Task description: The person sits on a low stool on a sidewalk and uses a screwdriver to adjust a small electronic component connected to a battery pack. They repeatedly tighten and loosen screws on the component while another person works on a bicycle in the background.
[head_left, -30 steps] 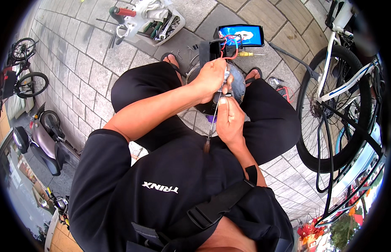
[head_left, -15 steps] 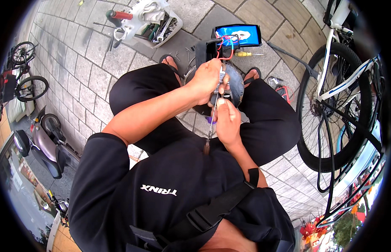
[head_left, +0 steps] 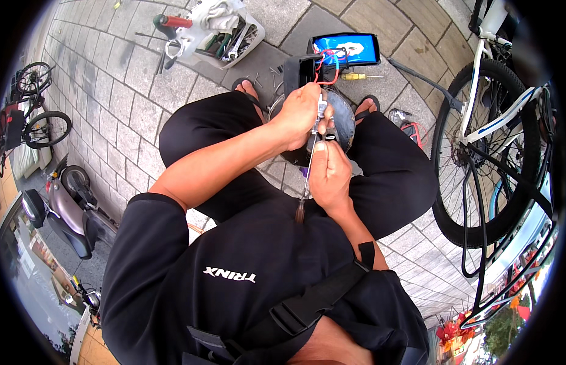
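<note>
My left hand (head_left: 298, 118) is closed around a small grey metal part (head_left: 321, 108), held above a round metal drum-like object (head_left: 342, 115) between my knees. Just below it, my right hand (head_left: 330, 173) is closed, its thumb pressed at the upper end of a screwdriver (head_left: 300, 210). The screwdriver's thin shaft runs up toward the metal part, and its brown handle rests against my shirt front. My fingers hide where the tip meets the part. Red and blue wires (head_left: 336, 72) loop beside a black box (head_left: 300, 72) just beyond my left hand.
A tool bin (head_left: 249, 45) stands far left of centre. Near the wires lie a blue-screened device (head_left: 356, 50) and a yellow-handled screwdriver (head_left: 354, 76). A red-and-grey tool (head_left: 412, 131) lies by my right foot. A white bicycle (head_left: 471, 121) is at the right; a scooter (head_left: 64, 201) stands left.
Hands and screwdriver keep nearly the same place. The right hand has shifted very slightly; the whole view has moved a little.
</note>
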`<state>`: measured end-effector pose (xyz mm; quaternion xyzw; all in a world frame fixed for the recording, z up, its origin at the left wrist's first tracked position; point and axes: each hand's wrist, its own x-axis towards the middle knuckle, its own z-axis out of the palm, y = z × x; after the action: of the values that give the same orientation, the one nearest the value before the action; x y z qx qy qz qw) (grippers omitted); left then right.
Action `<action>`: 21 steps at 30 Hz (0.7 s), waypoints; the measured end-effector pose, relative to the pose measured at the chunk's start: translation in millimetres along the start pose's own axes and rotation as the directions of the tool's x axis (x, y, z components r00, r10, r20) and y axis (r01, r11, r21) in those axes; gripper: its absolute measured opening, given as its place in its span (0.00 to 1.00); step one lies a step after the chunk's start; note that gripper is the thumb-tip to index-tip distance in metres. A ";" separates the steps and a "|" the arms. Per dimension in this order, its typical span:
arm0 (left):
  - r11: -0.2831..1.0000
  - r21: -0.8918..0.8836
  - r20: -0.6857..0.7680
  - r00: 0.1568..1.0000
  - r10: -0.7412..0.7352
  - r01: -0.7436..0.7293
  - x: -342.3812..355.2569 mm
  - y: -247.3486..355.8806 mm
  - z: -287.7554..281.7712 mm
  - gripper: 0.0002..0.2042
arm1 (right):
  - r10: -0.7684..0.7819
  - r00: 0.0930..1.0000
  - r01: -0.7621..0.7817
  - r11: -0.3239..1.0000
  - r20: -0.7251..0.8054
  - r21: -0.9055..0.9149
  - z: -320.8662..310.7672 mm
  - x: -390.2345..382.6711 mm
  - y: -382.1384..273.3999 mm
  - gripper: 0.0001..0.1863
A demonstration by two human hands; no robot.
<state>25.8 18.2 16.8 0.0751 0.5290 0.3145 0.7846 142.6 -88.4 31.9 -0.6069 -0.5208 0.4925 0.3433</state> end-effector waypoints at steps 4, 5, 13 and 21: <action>1.000 0.013 -0.008 1.000 -0.011 0.011 0.9 -0.7 -0.2 0.12 | 0.183 0.982 -0.189 0.966 0.047 0.177 -2.1 -3.1 -5.6 0.13; 1.000 0.009 -0.018 1.000 -0.024 0.024 1.2 0.0 0.5 0.11 | 0.370 0.918 -0.396 0.846 0.143 0.355 -2.5 -4.5 -7.1 0.13; 1.000 0.005 -0.024 0.999 -0.030 0.030 1.4 0.3 2.1 0.11 | 0.173 0.984 -0.176 0.964 0.032 0.200 0.8 -1.8 -1.4 0.14; 1.000 -0.007 -0.006 1.000 -0.023 0.022 2.6 -1.3 1.0 0.12 | -0.032 0.999 0.033 0.999 -0.037 0.013 2.2 1.3 1.5 0.13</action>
<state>27.8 18.8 14.5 0.0654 0.5311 0.3078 0.7867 140.8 -87.7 29.7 -0.6050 -0.5210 0.4790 0.3649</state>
